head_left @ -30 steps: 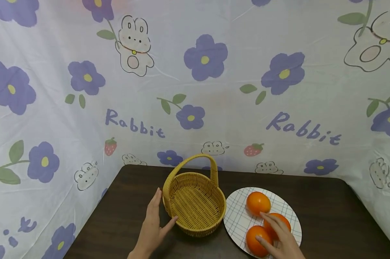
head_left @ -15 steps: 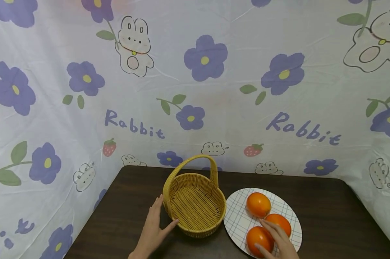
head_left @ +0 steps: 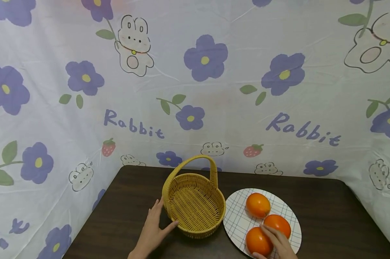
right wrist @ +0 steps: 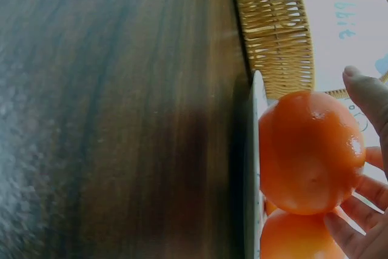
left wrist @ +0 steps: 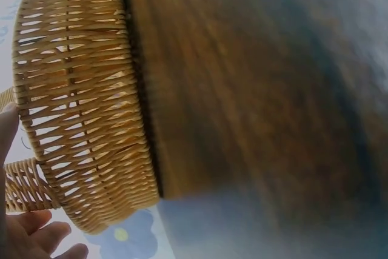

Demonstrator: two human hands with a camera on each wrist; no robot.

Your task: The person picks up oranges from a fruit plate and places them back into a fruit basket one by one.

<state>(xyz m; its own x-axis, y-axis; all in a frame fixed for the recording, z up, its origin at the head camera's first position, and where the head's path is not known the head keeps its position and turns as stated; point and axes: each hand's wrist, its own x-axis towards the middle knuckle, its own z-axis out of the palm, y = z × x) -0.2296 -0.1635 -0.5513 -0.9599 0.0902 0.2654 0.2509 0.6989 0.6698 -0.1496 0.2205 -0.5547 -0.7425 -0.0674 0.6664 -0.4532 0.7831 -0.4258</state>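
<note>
In the head view, from my distant place, I see the front fruit on the checked plate, which stands on the desk just to the right of the basket. The right hand is the nearer one: it is at the right side of this fruit. The fruit is almost round, so I find no long axis to follow. Two other fruits lie behind it. The left hand is well apart from them, at the basket's left side, with thumb and fingers widely spread.

In the left wrist view, the thumb is at the basket's rim and the fingers are beside the handle. This hand does not grip the basket; how hard it presses, I cannot tell.

In the right wrist view, the hand is half open. The fingers bend behind the fruit and seem to touch it, but the thumb stands away, so I judge there is no firm hold.
</note>
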